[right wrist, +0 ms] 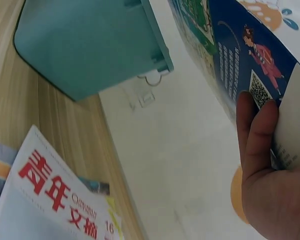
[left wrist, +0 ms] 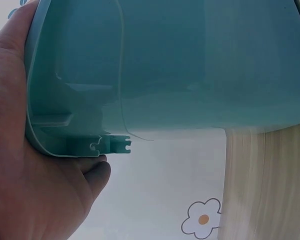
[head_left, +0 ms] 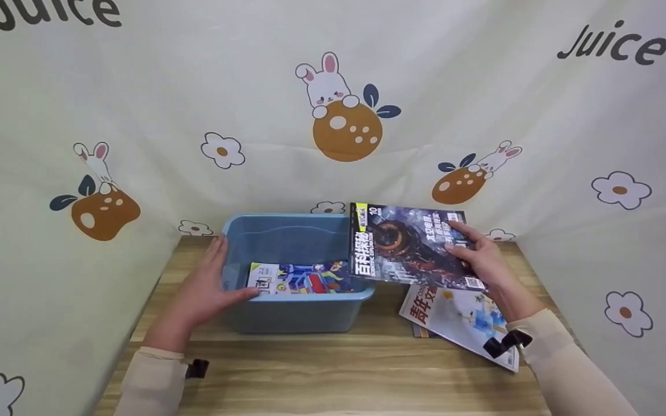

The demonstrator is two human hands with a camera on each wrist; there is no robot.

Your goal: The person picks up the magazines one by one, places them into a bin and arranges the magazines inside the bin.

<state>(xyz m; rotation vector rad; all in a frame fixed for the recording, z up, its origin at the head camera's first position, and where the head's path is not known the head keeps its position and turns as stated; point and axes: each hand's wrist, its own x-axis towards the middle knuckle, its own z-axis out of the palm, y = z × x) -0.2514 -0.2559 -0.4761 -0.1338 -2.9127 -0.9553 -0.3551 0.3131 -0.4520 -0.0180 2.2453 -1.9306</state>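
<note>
My left hand (head_left: 199,292) holds the rim of a blue plastic bin (head_left: 295,316) at its left end, thumb along the front edge; the left wrist view shows the palm against the bin's rim (left wrist: 31,80). Inside the bin lies a colourful magazine (head_left: 310,280). To the right, my right hand (head_left: 486,260) pinches a dark-covered magazine (head_left: 405,245) by its right side, thumb on the front cover. This magazine is raised and overlaps the bin's right end. Its blue back cover (right wrist: 227,55) shows in the right wrist view, with two fingers on it.
Below my right hand, a white magazine with red lettering (head_left: 466,320) lies aslant on the wooden table (head_left: 310,370), over another printed item (head_left: 421,331). A pale cloth (head_left: 263,104) printed with rabbits and flowers hangs behind and on both sides.
</note>
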